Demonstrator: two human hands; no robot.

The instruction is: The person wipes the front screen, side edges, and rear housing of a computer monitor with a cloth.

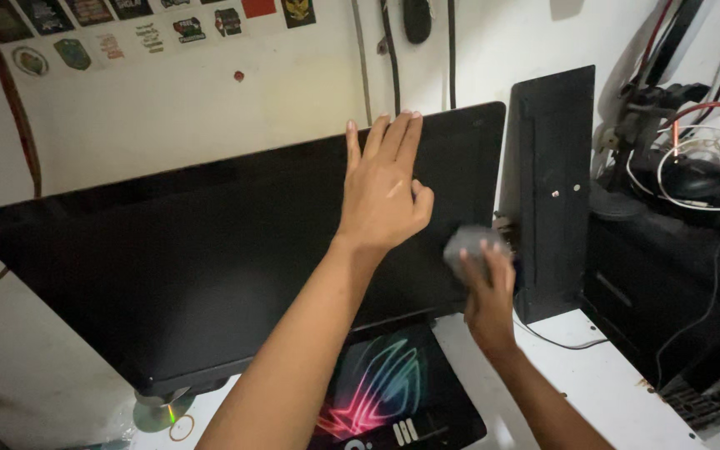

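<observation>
Head view: left hand point(383, 187) flat on dark monitor point(168, 250), fingers straight, slightly spread. Right hand point(487, 287) presses grey cloth point(470, 243) to monitor's lower right corner, fingers clamped on it. Mouse pad point(393, 392) below.

Blurred grey cloth point(470, 247) at right hand point(487, 287); grip partly unclear. Monitor point(168, 258) stand mostly hidden behind screen. Disc point(162, 412) half covered. Mouse pad point(393, 392) cut off at bottom edge. Wall stickers point(127, 25) too small to resolve.

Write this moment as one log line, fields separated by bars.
left hand: flat on monitor | right hand: holds grey cloth at screen edge
</observation>
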